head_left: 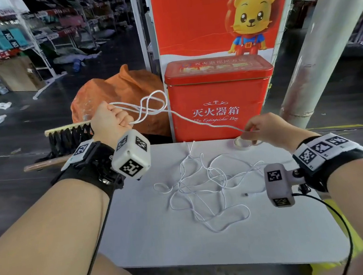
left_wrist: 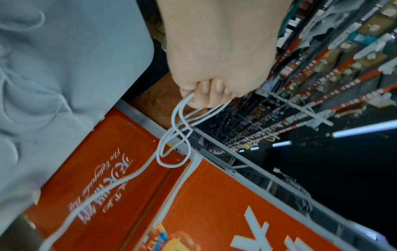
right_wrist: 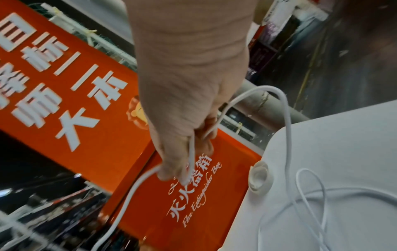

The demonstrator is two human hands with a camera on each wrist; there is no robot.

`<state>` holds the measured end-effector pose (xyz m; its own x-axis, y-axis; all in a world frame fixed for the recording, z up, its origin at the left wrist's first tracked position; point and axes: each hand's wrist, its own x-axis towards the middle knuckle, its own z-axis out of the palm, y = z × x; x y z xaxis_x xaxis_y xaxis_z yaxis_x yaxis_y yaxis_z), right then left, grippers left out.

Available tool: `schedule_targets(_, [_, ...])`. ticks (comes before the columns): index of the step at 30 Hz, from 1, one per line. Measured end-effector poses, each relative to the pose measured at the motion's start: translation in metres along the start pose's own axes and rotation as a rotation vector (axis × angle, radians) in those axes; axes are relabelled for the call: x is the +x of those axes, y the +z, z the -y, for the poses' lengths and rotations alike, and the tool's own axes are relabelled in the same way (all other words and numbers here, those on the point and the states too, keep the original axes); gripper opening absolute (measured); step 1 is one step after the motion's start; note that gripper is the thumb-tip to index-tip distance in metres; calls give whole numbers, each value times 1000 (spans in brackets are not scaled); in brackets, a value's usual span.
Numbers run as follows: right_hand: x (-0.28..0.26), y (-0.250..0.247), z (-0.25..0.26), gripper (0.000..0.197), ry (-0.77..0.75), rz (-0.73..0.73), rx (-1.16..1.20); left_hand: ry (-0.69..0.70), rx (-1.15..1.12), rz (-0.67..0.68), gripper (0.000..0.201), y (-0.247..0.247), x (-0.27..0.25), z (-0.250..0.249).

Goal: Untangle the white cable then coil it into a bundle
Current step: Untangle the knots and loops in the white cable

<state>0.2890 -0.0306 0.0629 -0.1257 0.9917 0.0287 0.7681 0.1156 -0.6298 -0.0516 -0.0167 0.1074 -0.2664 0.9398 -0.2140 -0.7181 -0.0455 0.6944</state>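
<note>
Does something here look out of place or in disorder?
Yes. Most of the white cable lies on the white table in a loose tangle of crossing loops, not coiled. The left hand grips a few uneven loops, and the right hand pinches one strand. Nothing looks damaged or spilled.

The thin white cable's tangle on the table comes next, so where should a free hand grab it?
Take the thin white cable at the long outer loop nearest the person, from above: it lies flat on the white table, clear of the crossings, so probably lifts freely.
</note>
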Motion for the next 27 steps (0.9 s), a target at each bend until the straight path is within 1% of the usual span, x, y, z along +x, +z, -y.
schedule_targets(1, [-2,-2,1,14,-21,-8,-16,3,40,-17,38,-2,1,-1])
schedule_targets(3, [-1,-4,3,21,-87,-50,-110,11,143,-18,39,-3,1,-1])
schedule_targets(5, [0,-5,11,24,-115,-56,-293,30,226,8,40,2,0,4])
schedule_targets(7, [2,-1,24,26,-144,-30,-551,32,284,40,41,9,-4,11])
schedule_targets(8, [2,1,32,34,-178,-5,-649,21,306,62,40,12,-7,15])
schedule_targets(9, [3,4,39,42,-209,25,-729,2,327,87,39,17,-10,18])
schedule_targets(11, [4,9,56,48,-280,61,-853,-42,389,130,37,25,-17,27])
schedule_targets(15, [2,19,84,54,-470,39,-969,-102,552,171,36,38,-31,44])
schedule_targets(17, [1,20,89,53,-513,42,-947,-106,614,178,34,40,-33,49])
schedule_targets(19, [1,18,89,45,-514,53,-842,-96,630,181,33,39,-33,50])
schedule_targets(21, [-1,13,87,29,-468,58,-667,-89,579,182,33,36,-31,48])
schedule_targets(22, [-1,11,84,24,-408,57,-610,-78,535,178,33,35,-30,47])
schedule_targets(23, [0,9,78,24,-328,50,-594,-53,489,167,34,33,-29,44])
schedule_targets(25, [4,5,62,26,-119,49,-678,33,424,131,34,29,-25,39])
schedule_targets(27, [5,4,44,25,158,152,-841,91,401,130,35,26,-23,34])
